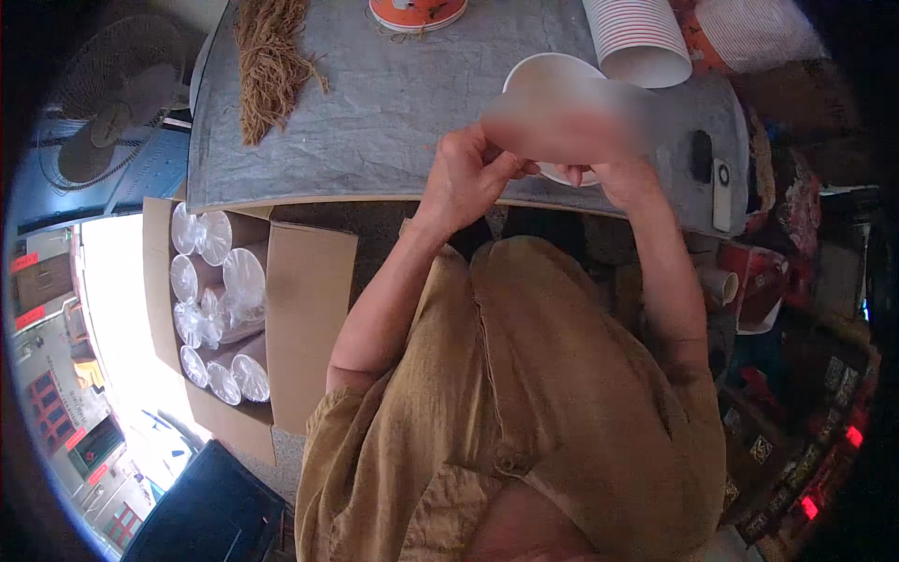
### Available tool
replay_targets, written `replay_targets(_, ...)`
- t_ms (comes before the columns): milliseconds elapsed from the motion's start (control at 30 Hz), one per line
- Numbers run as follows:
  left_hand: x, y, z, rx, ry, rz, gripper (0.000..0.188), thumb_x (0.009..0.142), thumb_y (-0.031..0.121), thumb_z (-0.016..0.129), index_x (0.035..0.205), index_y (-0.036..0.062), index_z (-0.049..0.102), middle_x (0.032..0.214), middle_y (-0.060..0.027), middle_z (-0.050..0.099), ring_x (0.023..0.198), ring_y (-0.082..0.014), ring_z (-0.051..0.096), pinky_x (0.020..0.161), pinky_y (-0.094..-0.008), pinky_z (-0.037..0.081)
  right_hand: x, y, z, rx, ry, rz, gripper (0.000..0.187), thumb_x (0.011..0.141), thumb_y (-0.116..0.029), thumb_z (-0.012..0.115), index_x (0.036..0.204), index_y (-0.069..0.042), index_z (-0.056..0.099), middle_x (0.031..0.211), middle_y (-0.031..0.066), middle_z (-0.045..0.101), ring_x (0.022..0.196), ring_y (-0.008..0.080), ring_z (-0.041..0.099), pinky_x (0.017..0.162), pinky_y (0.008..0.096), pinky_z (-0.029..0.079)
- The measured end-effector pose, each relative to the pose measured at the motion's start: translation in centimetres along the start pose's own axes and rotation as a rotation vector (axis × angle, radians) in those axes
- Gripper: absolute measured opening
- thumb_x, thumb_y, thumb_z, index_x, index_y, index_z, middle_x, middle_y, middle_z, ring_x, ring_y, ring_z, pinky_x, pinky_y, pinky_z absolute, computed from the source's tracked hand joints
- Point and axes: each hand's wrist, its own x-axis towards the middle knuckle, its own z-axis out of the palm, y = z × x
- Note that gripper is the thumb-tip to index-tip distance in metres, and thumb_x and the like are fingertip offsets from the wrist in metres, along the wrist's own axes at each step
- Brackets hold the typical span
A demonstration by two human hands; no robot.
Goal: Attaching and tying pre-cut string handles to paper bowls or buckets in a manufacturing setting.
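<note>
Brown, creased cloth of my clothes (562, 328) fills the foreground, below a table (393, 122) spread with wrinkled grey sheeting. To my left, an open cardboard carton (309, 328) holds clear-wrapped cylinders (245, 279). Across the tabletop, a shaggy tan fibre bundle (269, 66) lies at left and a nested stack of red-banded white cups (641, 33) at upper right. Near the table's front edge, between my left hand (468, 178) and right hand (613, 173), is a white cup (551, 69), its mouth wide and round, its rim thin and pale, its visible interior plain and softly shaded; a blurred patch hides the middle. Left thumb and forefinger draw close together at its lower left; right fingertips curl in by its lower edge, though with the blur I cannot tell how firmly either hand grips.
</note>
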Motion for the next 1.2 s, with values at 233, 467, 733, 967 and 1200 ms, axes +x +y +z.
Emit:
replay_targets(233,0.0,0.4,0.2,-0.018,0.005,0.01,0.014,0.1,0.01,0.062,0.102,-0.0032,0.063,0.09,-0.0061,0.071,0.083,-0.0119,0.069,0.074,-0.0257,0.058,0.1,0.8,-0.2,0.055,-0.005,-0.072,0.016,0.096,-0.018,0.06,0.093,-0.002,0.064,0.073,0.0,0.059,0.06,0.0058,0.053,0.053,0.0211,0.043)
replay_targets(467,0.1,0.7,-0.3,-0.075,-0.013,-0.064,0.017,0.101,0.014,0.062,0.107,-0.0023,0.063,0.094,-0.0079,0.072,0.086,-0.0134,0.07,0.076,-0.0266,0.057,0.1,0.8,-0.4,-0.081,-0.044,-0.079,0.016,0.097,-0.017,0.062,0.099,-0.001,0.065,0.076,-0.0006,0.06,0.064,0.0053,0.055,0.057,0.0209,0.045)
replay_targets(733,0.0,0.6,-0.3,-0.051,-0.051,-0.042,0.019,0.099,0.012,0.064,0.112,-0.0016,0.063,0.099,-0.0073,0.072,0.09,-0.0134,0.069,0.077,-0.0257,0.056,0.1,1.2,0.0,0.027,-0.015,-0.107,0.014,0.097,-0.016,0.063,0.094,-0.002,0.064,0.075,-0.0012,0.06,0.062,0.0053,0.054,0.056,0.0213,0.045)
replay_targets(967,0.0,0.7,0.2,0.0,-0.034,-0.01,0.021,0.099,0.01,0.064,0.116,-0.0014,0.061,0.1,-0.0087,0.073,0.09,-0.0143,0.071,0.076,-0.026,0.056,0.2,1.3,-0.3,0.059,-0.034,-0.075,0.015,0.097,-0.017,0.065,0.094,-0.003,0.064,0.075,-0.0014,0.061,0.062,0.0041,0.054,0.053,0.0198,0.044)
replay_targets(1200,0.3,1.1,0.2,0.073,-0.006,0.009,0.019,0.098,0.01,0.065,0.112,-0.0023,0.06,0.098,-0.0099,0.073,0.087,-0.015,0.071,0.075,-0.0268,0.057,0.3,0.9,0.0,0.077,-0.025,-0.06,0.015,0.098,-0.012,0.062,0.089,0.0,0.063,0.072,0.0005,0.059,0.062,0.0064,0.053,0.054,0.0213,0.043)
